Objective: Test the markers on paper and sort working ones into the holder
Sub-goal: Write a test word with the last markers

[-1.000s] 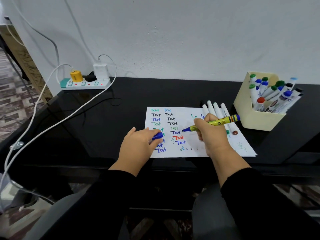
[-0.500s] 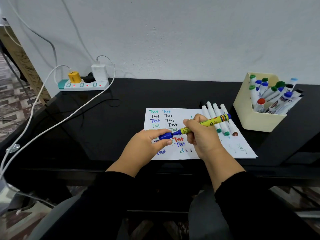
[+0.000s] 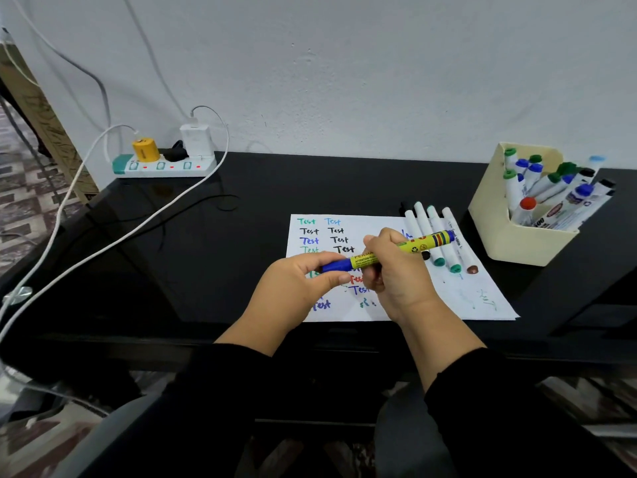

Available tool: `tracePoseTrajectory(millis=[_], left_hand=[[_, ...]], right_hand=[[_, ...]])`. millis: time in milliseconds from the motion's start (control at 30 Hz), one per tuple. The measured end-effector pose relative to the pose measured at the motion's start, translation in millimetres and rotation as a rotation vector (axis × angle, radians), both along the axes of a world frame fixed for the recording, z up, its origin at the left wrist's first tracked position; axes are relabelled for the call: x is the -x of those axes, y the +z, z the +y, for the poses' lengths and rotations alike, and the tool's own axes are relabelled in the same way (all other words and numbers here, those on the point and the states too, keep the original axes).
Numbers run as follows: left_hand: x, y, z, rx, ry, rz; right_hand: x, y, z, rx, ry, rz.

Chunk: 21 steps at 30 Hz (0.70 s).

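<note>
**Marker recapped over the test sheet**

Yellow marker now wears its blue cap. A second ago the tip was bare and pointed at the paper, with the cap held apart in the other hand. Half a second ago the two were meeting. Now cap and barrel read as one line, held level just above the sheet.

Left hand: thumb and fingers curled round the cap end, pinching it. Right hand: fingers wrapped round the yellow barrel at mid-length. Neither hand has let go.

Sheet carries rows of "Test" in several colours, partly hidden under the hands. Whether this marker's own blue word came out clean, cannot tell for certain.

Four markers lie side by side on the sheet's far right part. Cream holder stands at the right of the desk, well apart from the hands, already crowded with markers.

Judgement: testing of this one looks finished; sorting is due next.
</note>
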<state>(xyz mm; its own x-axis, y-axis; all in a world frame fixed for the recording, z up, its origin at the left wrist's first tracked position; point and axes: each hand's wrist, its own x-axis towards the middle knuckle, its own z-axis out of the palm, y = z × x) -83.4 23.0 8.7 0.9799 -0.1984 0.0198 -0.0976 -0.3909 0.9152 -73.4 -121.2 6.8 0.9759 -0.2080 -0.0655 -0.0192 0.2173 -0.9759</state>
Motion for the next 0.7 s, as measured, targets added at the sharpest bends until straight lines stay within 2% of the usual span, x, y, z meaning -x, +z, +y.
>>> tracePoseTrajectory(millis=[267,600,700], left_hand=[[-1.6,-1.7,-5.8,-0.147,0.035,-0.011],[-6.9,5.3,-5.7,-0.142,0.033,0.013],[-15.9,3.0,2.8,-0.319,0.006,0.050]], right_hand=[[-7.1,-8.3,5.4,-0.045,-0.022,0.075],[-6.2,-2.4,6.1,0.001,-0.003,0.092],[-2.8,2.9,1.3,0.102,-0.023,0.078]])
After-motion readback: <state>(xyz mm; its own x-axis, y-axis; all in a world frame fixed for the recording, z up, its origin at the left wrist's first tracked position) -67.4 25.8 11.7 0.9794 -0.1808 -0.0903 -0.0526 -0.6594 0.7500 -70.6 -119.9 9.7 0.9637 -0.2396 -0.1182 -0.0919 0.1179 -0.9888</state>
